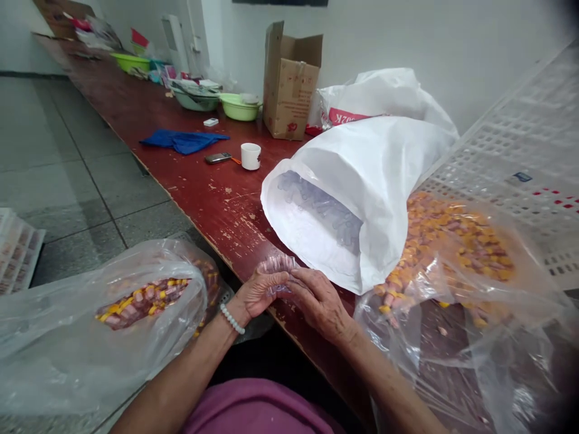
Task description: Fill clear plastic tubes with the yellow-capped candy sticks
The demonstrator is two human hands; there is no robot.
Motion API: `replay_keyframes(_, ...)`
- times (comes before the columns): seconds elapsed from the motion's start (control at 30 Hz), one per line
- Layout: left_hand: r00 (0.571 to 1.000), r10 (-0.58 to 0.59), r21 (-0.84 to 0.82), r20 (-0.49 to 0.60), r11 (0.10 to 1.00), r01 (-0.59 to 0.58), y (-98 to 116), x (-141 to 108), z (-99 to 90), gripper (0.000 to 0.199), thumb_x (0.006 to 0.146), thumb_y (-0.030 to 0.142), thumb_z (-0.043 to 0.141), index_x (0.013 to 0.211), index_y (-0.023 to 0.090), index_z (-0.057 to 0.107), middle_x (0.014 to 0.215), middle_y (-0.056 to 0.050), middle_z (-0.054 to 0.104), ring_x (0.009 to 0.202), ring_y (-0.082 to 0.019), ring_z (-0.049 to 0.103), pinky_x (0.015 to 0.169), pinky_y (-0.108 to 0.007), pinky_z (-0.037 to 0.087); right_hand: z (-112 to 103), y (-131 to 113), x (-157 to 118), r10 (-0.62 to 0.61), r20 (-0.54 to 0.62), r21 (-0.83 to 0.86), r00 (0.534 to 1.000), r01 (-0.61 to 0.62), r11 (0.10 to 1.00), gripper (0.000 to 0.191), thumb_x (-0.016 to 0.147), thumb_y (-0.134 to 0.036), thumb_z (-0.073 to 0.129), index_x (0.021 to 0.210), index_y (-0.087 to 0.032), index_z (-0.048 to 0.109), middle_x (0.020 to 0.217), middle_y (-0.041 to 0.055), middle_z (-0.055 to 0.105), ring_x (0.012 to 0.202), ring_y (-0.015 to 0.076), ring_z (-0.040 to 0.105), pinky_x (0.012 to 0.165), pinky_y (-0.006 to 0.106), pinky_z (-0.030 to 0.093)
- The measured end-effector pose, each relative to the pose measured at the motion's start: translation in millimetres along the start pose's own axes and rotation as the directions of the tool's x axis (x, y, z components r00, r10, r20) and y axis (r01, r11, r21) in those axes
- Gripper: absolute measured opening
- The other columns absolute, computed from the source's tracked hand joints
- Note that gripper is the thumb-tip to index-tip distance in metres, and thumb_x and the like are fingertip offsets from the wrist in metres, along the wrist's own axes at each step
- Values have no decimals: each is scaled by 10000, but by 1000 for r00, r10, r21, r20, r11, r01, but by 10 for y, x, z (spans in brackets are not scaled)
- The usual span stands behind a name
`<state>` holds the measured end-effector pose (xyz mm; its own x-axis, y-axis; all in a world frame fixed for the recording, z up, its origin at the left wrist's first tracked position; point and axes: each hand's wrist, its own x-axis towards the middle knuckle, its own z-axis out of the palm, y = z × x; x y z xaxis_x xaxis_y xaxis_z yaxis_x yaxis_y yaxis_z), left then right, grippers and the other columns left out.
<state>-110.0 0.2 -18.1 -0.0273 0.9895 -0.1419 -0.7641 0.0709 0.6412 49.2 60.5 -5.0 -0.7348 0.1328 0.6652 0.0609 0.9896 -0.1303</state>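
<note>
My left hand (262, 292), with a beaded bracelet on its wrist, is closed round a bunch of small clear plastic pieces (275, 263), held just over the table edge. Against the same bunch lies my right hand (319, 298), its fingers bent together over the pieces and hiding part of them. The exact kind of the pieces is too blurred to tell. A white sack (348, 150) lies with its mouth towards my hands, and similar clear plastic pieces (321, 202) show inside it.
To the right, a clear bag (456, 241) holds many small yellow-capped pieces beside a white crate (520, 163). Another such bag (149, 295) sits at the left, below the red table (212, 205). Farther back are a cup (250, 156), phone (218, 158), blue cloth (183, 141) and carton (292, 90).
</note>
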Motion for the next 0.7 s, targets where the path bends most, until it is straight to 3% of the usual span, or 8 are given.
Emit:
replay_keyframes(0.1,999,52,48,16,997,-53,0,-21,46,298,604,86,755,874,165,656,797,-15,666,689,-124,631,592,-210,515,-23,-98,-13,58,-20,107,998,-56,993,394,813,-52,497,1176,-202,529,1233,123,547,1208,243,476,978,448,444)
replay_keyframes(0.23,983,171,147,-72,976,-159,-58,-71,126,368,544,45,757,867,173,634,807,0,678,727,-127,639,634,-212,526,-58,-307,-47,252,-55,245,966,-232,941,423,776,-5,420,1136,-195,533,1179,111,551,1162,204,512,959,395,467)
replay_keyframes(0.37,969,208,322,-134,934,-156,-171,-84,194,457,510,79,792,907,175,587,773,8,659,658,-138,626,492,-208,512,-338,-361,-261,395,-156,200,906,-362,910,406,766,-31,443,1118,-216,527,1138,87,564,1094,179,540,913,353,482)
replay_keyframes(0.4,969,203,355,-138,924,-143,-199,-75,202,477,505,93,802,919,173,579,773,8,653,645,-140,623,466,-208,505,-470,-316,-381,452,-223,145,864,-429,892,377,767,-44,454,1089,-219,540,1115,79,574,1071,179,548,908,356,478)
replay_keyframes(0.47,973,183,393,-142,912,-114,-248,-50,215,497,496,111,813,925,165,567,772,9,645,620,-138,614,443,-213,502,-784,-155,-709,569,-399,19,719,-614,789,284,777,-85,467,1011,-212,567,1029,67,598,1000,183,568,886,368,471)
replay_keyframes(0.57,980,146,410,-135,909,-79,-308,-20,258,491,494,120,818,908,157,557,756,14,642,592,-121,596,440,-216,505,-1210,217,-1291,721,-562,-104,404,-900,423,205,804,-170,422,940,-175,575,933,81,615,888,198,587,814,379,480)
replay_keyframes(0.6,982,139,413,-129,908,-75,-325,-15,283,490,492,118,819,903,157,556,751,16,642,588,-117,591,442,-214,505,-1298,355,-1458,793,-500,-160,348,-937,310,223,800,-185,401,924,-167,586,922,89,623,875,206,589,808,386,479)
replay_keyframes(0.7,986,123,421,-111,905,-65,-367,-16,368,501,477,114,825,896,161,555,752,17,651,596,-119,592,447,-215,505,-1363,715,-1754,869,-373,-212,325,-942,261,230,756,-181,429,859,-161,634,885,93,651,849,220,596,816,392,468)
